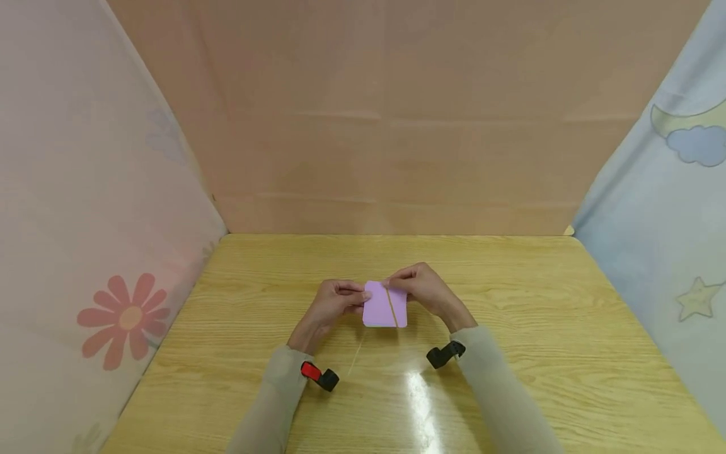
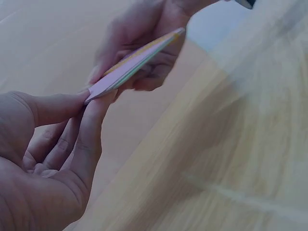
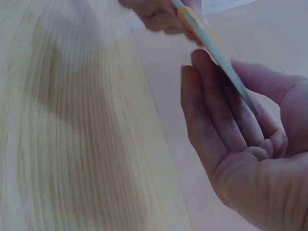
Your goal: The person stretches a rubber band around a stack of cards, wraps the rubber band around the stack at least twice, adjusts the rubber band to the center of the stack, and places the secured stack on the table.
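Over the table I hold a thin stack of square paper notes (image 1: 375,312), lilac on top with a greenish layer beneath. A yellow-brown rubber band (image 1: 392,306) runs round it, slanting across its right half. My left hand (image 1: 334,302) pinches the left edge, thumb on the lilac face and fingers behind. At the upper right corner my right hand (image 1: 426,289) grips the stack, its fingertips right at the top of the band. Seen edge-on in the left wrist view, the stack (image 2: 127,72) tilts between both hands. In the right wrist view, fingers extend behind it.
A wood-grain table (image 1: 227,391) lies under my hands. A plain pinkish-brown curtain (image 1: 386,126) rises behind its far edge. Printed fabric hangs at both sides, with a red flower (image 1: 130,318) on the left and a star (image 1: 697,297) on the right.
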Demonstrator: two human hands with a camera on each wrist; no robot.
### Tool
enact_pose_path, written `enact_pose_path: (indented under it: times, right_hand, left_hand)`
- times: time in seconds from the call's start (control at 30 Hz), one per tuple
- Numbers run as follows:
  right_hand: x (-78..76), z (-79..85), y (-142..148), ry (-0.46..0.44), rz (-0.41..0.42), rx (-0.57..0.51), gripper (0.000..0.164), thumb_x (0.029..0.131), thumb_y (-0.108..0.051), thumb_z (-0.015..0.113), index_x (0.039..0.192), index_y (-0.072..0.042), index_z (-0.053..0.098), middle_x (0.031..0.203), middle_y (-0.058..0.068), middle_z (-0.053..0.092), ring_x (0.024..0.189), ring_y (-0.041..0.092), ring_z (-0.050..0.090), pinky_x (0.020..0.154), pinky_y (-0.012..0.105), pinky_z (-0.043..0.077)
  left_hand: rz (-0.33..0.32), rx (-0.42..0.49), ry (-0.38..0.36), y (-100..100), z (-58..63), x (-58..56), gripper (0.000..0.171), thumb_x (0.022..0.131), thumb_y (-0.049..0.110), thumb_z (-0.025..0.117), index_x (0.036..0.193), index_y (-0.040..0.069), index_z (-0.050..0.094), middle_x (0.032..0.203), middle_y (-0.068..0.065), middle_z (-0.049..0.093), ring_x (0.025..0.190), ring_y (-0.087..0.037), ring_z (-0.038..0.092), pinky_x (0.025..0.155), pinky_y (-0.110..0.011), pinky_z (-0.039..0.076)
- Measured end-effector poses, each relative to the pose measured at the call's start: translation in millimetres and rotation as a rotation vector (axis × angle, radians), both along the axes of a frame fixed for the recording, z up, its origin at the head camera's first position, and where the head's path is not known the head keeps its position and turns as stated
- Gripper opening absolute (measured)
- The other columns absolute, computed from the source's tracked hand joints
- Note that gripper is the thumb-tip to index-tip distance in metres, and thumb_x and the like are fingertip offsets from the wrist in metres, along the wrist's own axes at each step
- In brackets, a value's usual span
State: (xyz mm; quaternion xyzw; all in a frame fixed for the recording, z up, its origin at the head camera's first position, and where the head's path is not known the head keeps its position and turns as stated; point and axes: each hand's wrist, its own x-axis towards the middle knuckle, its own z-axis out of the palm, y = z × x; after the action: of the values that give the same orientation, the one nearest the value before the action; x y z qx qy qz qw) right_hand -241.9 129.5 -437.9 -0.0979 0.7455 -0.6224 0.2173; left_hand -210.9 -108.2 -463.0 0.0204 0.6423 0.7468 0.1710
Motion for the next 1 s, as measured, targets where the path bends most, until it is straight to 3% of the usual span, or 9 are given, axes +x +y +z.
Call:
enact_pose_path:
  times: [0.33, 0.7, 0.87, 1.0]
  right_hand:
    - [0.8, 3.1, -4, -0.009, 0.03, 0.019, 0.028, 0.098, -0.015, 0.074, 0.115, 0.007, 0.077, 0.094, 0.006, 0.078, 0.074, 0.014, 0.07, 0.065, 0.028, 0.06]
    - [-2.8, 1.5, 4, 0.002, 0.044, 0.008, 0.032, 0.102, -0.019, 0.068, 0.121, 0.005, 0.075, 0.104, 0.01, 0.077, 0.083, 0.016, 0.071, 0.074, 0.032, 0.062]
    - [1.7, 0.0, 11, -0.017, 0.024, -0.008, 0.036, 0.106, -0.02, 0.063, 0.13, 0.006, 0.07, 0.115, 0.014, 0.075, 0.092, 0.018, 0.072, 0.082, 0.037, 0.065]
    - [7.5, -2.1, 15, -0.05, -0.007, -0.043, 0.037, 0.106, -0.014, 0.061, 0.132, 0.011, 0.066, 0.112, 0.013, 0.077, 0.093, 0.019, 0.076, 0.085, 0.04, 0.066]
  left_hand:
    - [0.003, -0.003, 0.004, 2, 3.2, 3.0, 0.018, 0.097, -0.002, 0.071, 0.112, -0.012, 0.073, 0.089, -0.003, 0.078, 0.071, -0.013, 0.075, 0.066, -0.023, 0.063]
    - [0.032, -0.003, -0.021, 2, 2.2, 0.8, 0.016, 0.095, -0.001, 0.074, 0.11, -0.008, 0.075, 0.088, -0.003, 0.08, 0.074, -0.013, 0.076, 0.069, -0.024, 0.064]
    - [0.062, -0.005, -0.04, 0, 3.0, 1.7, 0.013, 0.094, 0.0, 0.075, 0.107, -0.003, 0.077, 0.085, -0.002, 0.08, 0.07, -0.011, 0.074, 0.067, -0.023, 0.063]
    - [0.082, -0.018, -0.048, -2, 4.4, 2.2, 0.012, 0.094, 0.002, 0.076, 0.106, -0.003, 0.077, 0.084, -0.001, 0.079, 0.07, -0.01, 0.072, 0.066, -0.022, 0.062]
